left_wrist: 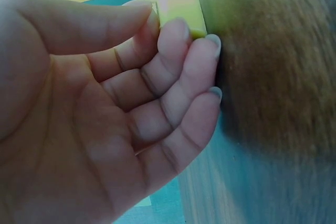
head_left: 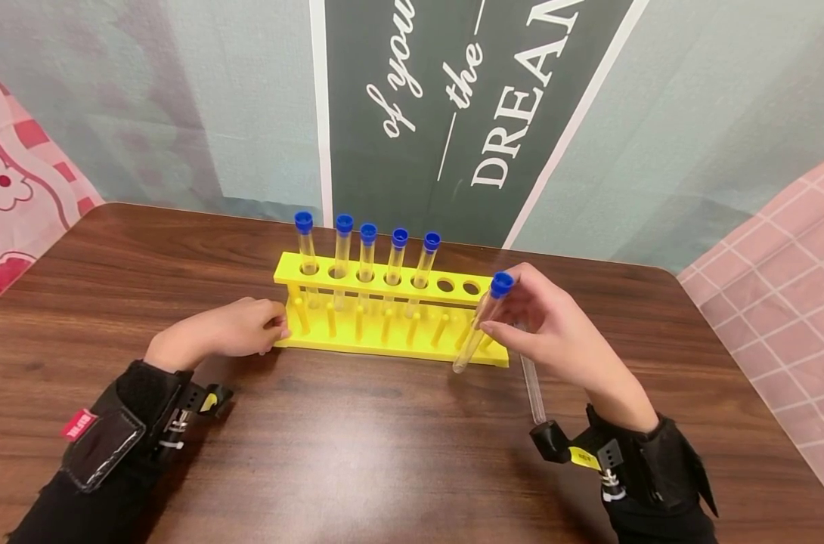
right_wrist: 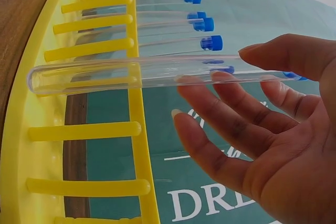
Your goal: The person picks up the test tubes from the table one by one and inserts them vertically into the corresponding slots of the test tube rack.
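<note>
A yellow test tube rack [head_left: 385, 344] stands on the table, with several blue-capped test tubes [head_left: 367, 255] upright in its left holes. My left hand [head_left: 238, 326] pinches the left end of the rack's base; in the left wrist view the thumb and fingertips meet at the yellow edge [left_wrist: 181, 17]. Between thumb and fingers, my right hand [head_left: 548, 325] holds a clear test tube [right_wrist: 157, 72] with a blue cap [head_left: 502, 284]. That tube tilts in front of the rack's right end, its rounded bottom just above the table. Two holes left of it hold no tube.
Another clear tube [head_left: 532, 385] lies on the brown wooden table [head_left: 357, 453], its upper end hidden behind my right hand. A printed cloth [head_left: 249, 113] hangs behind the table, and pink tile-patterned cloth [head_left: 786, 302] is at the right.
</note>
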Demonstrator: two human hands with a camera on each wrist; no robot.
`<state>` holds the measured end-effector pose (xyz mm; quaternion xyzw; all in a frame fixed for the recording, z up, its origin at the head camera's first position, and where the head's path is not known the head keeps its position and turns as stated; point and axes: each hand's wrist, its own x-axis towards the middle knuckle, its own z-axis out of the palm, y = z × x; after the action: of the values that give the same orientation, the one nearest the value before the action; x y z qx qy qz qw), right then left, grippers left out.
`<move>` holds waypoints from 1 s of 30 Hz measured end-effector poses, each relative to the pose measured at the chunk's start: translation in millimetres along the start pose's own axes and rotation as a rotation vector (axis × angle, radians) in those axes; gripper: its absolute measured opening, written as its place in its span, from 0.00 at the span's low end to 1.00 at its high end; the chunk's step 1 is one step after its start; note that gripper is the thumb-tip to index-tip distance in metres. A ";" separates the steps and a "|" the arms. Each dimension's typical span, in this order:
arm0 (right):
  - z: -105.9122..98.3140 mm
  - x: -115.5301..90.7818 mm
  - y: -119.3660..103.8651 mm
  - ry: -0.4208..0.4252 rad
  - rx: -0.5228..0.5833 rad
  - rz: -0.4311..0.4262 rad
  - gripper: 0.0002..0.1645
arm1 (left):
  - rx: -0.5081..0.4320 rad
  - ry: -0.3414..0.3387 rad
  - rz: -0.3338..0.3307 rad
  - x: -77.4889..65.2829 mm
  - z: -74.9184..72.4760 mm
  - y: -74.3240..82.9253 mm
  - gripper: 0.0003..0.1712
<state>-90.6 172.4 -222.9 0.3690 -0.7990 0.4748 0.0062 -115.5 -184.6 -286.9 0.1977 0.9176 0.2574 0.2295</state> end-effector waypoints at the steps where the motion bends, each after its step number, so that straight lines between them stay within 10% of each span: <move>1: 0.4 0.1 0.1 -0.003 -0.008 0.004 0.20 | 0.000 0.001 0.000 0.0 0.0 0.0 0.08; 30: 12.9 4.2 6.4 0.098 -0.139 0.005 0.19 | 0.000 0.004 0.007 -0.6 0.3 0.1 0.08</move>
<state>-93.0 161.9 -233.3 0.3420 -0.8296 0.4358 0.0698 -114.8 -184.7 -286.8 0.2002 0.9174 0.2586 0.2265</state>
